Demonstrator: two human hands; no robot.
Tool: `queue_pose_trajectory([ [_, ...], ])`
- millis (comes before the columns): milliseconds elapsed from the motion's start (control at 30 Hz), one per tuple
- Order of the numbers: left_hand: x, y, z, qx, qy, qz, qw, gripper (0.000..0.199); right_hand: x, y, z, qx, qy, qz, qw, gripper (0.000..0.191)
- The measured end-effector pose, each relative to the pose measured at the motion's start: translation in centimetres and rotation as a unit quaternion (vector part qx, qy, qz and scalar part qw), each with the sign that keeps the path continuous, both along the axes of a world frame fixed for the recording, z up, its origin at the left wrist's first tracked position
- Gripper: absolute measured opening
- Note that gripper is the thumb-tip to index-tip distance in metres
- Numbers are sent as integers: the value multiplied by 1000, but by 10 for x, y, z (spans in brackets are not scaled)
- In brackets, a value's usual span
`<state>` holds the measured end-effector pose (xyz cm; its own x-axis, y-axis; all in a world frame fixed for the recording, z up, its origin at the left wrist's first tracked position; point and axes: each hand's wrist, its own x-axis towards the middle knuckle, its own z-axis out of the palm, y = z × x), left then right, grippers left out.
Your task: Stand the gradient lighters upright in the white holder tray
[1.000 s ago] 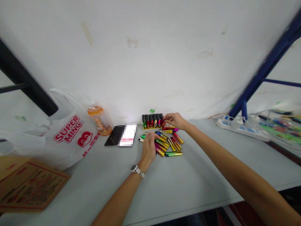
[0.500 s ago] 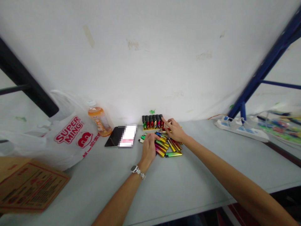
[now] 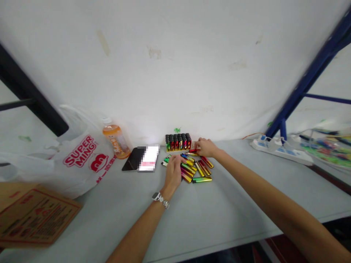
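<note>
The loose lighters (image 3: 189,168) are lying in a fanned heap on the table (image 3: 219,212), between the two hands and mostly to the right of the left hand (image 3: 173,168). That hand is resting over the heap's left part, its fingers bending down among the lighters; whether they are pinching one, the view is not showing. A few green and white lighters are peeking out at its far left side. The right hand (image 3: 202,147) is standing at the heap's far right, its fingers bunching at the right end of a red lighter (image 3: 193,150); one cannot tell whether they are pinching it or only touching it.

The block (image 3: 178,142) of upright lighters is standing beyond the heap near the wall (image 3: 178,80), just left of the right hand and apart from it. A green lighter (image 3: 202,179) is lying at the heap's near edge, on the right of the left hand and nearer the wearer than the right hand.
</note>
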<state>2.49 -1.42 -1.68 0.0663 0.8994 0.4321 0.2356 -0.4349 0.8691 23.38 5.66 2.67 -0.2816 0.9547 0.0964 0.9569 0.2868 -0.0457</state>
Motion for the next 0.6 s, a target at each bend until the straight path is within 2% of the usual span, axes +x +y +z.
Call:
queue_pose_trajectory([
  [233,0,0,2,9,14,6,1000,47,-7,1,1,8,-17,29,999,19],
  [300,-1,1,3,16,25,16,999,44,-6,-4,3,26,22,54,998,18],
  [367,-1,1,5,26,23,28,999,39,-5,-13,3,41,100,84,991,16],
  [467,0,1,7,32,-5,29,999,36,-9,-31,-1,44,271,110,955,11],
  [600,4,-1,7,16,-45,5,999,39,-26,-57,-18,-6,475,91,876,16],
])
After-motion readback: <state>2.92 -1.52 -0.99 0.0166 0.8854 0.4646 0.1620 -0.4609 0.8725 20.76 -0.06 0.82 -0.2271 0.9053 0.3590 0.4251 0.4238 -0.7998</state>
